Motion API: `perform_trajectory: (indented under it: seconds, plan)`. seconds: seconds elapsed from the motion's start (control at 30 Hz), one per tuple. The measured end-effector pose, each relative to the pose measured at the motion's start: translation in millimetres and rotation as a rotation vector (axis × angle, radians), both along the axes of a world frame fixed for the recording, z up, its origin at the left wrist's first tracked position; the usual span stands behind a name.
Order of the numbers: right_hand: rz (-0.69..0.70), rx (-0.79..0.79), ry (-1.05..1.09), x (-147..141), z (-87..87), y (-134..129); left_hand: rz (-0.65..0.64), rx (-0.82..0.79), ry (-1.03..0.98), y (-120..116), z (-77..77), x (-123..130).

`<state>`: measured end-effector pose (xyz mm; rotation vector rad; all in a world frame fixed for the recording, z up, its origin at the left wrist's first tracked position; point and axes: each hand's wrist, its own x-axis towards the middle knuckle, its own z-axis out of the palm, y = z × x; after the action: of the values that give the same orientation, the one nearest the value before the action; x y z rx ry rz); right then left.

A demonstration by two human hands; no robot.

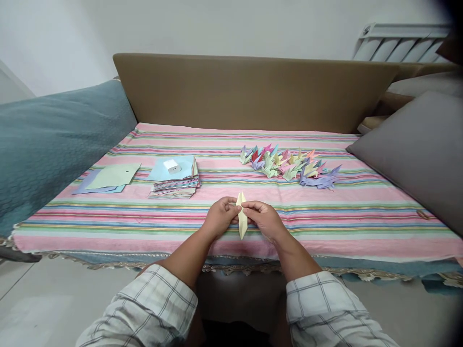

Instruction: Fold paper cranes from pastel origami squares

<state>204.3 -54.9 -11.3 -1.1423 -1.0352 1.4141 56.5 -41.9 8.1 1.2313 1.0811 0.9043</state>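
Observation:
A pale yellow piece of folded paper, long, narrow and pointed at both ends, is held upright above the front part of the striped cloth. My left hand pinches its left side near the upper half. From the other side, the thumb and fingers of my right hand grip it at about the same height. Beyond my hands, slightly to the right, lies a cluster of folded paper cranes in many colours. To the left stands a stack of square paper sheets, with a small white box-shaped object on top.
Loose paper sheets lie at the far left. The pink striped cloth covers the sofa seat, with a brown backrest behind. A blue-covered armrest bounds the left, a grey cushion the right. A small brown ring-like item lies nearby.

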Motion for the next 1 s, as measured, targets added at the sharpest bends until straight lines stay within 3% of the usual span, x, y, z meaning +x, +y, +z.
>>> perform_trajectory:
  seconds: [0.1,0.17,0.23,0.33,0.43,0.6,0.8,1.0]
  plan:
    - [0.008,0.06,-0.286,0.1,0.8,-0.1,0.012,0.295,0.5,-1.1,2.4,-3.6]
    - [0.0,0.224,-0.576,2.0,0.2,0.3,-0.022,0.469,0.81,-1.0,2.1,-5.2]
    - [-0.008,0.412,-0.799,5.1,-1.7,1.1,-0.067,0.619,0.969,0.8,-0.5,-6.2]
    - [0.032,0.591,-0.947,11.4,-4.7,2.8,-0.122,0.846,0.944,6.0,-7.4,-7.9]
    - [0.072,0.717,-0.998,17.8,-5.3,4.3,-0.201,0.95,0.834,10.5,-13.6,-10.8]
    - [0.135,0.837,-1.013,23.8,-2.8,4.6,-0.318,0.945,0.798,10.8,-13.9,-18.1]
    - [0.262,0.82,-0.966,29.3,1.1,0.4,-0.447,0.913,0.742,8.2,-4.8,-27.0]
    - [0.286,0.785,-0.959,32.7,2.0,-2.2,-0.433,0.908,0.734,8.7,-8.1,-28.2]
